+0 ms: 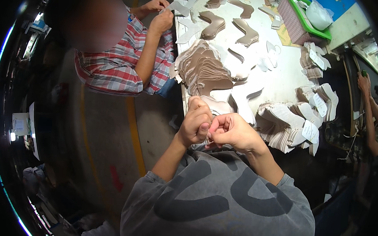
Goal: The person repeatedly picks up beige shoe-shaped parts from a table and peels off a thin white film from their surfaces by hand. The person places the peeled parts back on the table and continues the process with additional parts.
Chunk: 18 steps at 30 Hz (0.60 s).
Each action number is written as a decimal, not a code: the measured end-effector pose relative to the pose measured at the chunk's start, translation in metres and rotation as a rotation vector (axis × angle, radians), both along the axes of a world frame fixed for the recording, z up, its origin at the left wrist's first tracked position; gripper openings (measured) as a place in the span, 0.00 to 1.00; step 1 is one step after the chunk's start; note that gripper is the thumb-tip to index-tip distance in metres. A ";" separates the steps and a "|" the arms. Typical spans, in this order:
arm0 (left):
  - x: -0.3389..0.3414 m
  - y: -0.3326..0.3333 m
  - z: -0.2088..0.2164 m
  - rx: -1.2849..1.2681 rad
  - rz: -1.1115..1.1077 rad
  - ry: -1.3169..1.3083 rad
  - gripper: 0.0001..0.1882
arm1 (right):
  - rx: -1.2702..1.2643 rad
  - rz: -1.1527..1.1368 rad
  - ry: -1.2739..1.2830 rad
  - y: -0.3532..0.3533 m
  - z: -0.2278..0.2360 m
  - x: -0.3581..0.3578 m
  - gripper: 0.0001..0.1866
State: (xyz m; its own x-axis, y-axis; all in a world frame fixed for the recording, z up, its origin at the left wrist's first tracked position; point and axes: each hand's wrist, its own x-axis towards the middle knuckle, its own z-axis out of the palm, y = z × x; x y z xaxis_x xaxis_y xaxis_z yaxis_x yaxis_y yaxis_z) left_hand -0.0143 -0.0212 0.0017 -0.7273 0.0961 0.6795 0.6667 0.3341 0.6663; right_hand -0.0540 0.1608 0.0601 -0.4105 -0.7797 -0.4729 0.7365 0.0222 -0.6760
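My left hand (194, 121) is closed, its fingers curled, in front of my chest at the table's near edge. Against it, my right hand (236, 132) pinches thumb and fingers together at the left fingertips. Whatever they grip is too small or hidden to make out. Just beyond my hands lies a pale pinkish cut piece (217, 106), partly covered by my left hand. Behind it rises a large fanned stack of brown cut pieces (206, 69). A white curved stack (244, 101) stands to the right of that.
Angled brown stacks (212, 25) and bundled beige stacks with white tags (282, 123) stand on the white table (280, 82). A pink basket with green rim (303, 21) is at the far right. Across the left corner, a co-worker in a plaid shirt (123, 67) handles a pale piece.
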 end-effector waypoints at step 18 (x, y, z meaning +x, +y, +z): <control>0.000 -0.003 -0.024 -0.012 -0.004 -0.016 0.21 | -0.070 0.071 -0.110 0.002 -0.040 -0.009 0.01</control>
